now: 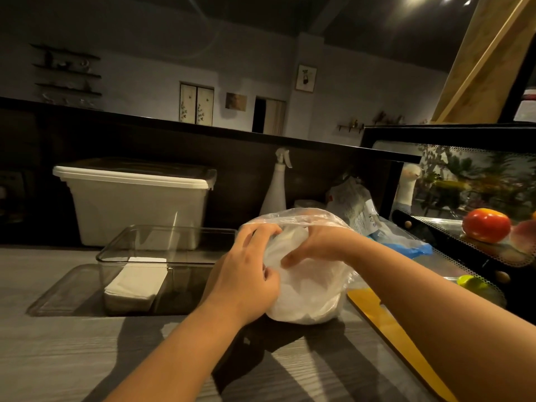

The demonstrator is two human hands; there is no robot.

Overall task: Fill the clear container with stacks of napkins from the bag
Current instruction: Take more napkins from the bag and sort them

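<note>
While left hand (246, 274) grips bag (313, 300) side, right hand (316, 242) curls fingers into its plastic top.

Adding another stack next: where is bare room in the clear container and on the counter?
Inside the clear rectangular plastic container, the floor right of the white napkin stack is bare. The grey wood-grain counter in front is bare too. Crowded: around the clear plastic bag gripped by the left hand and right hand, white spray bottle behind.
</note>
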